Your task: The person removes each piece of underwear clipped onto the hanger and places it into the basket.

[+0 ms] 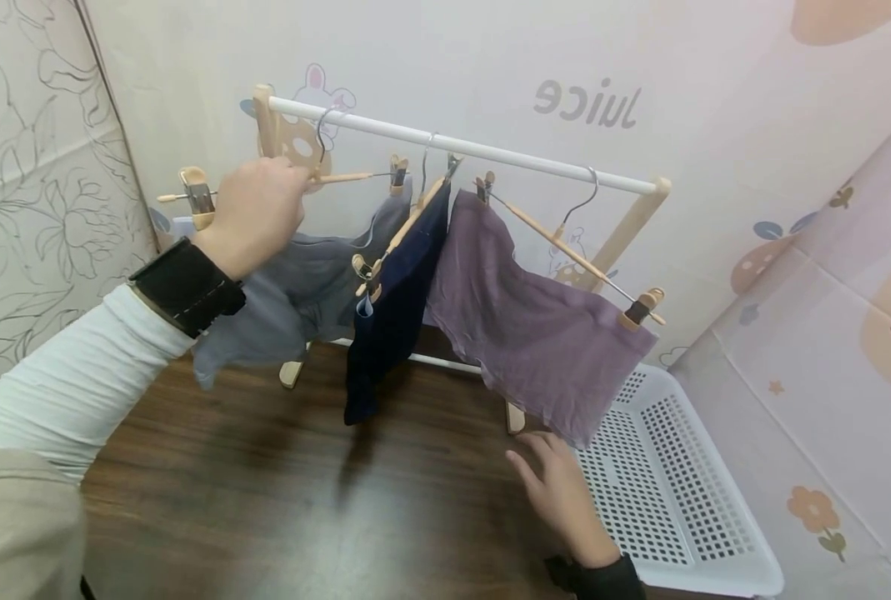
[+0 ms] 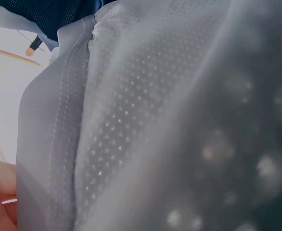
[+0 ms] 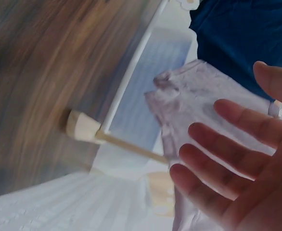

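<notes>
Right hand (image 1: 565, 492) relaxed up front, left hand (image 1: 261, 212) curled round a hanger (image 1: 343, 177)!
The right hand holds nothing beside the white basket (image 1: 721, 477); beyond, a grey garment (image 1: 287, 292) hangs from the gripped hanger, then a navy garment (image 1: 407, 292) and a purple garment (image 1: 520, 308). All three look hooked onto the rail (image 1: 460, 146), so hanging seems done; any adjusting left, I can't tell. The left hand hides part of the grey garment.

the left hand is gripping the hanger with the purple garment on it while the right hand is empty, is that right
Not quite: the left hand is gripping the hanger with the grey garment on it, not the purple garment, as the head view shows. The right hand is indeed empty.
</notes>
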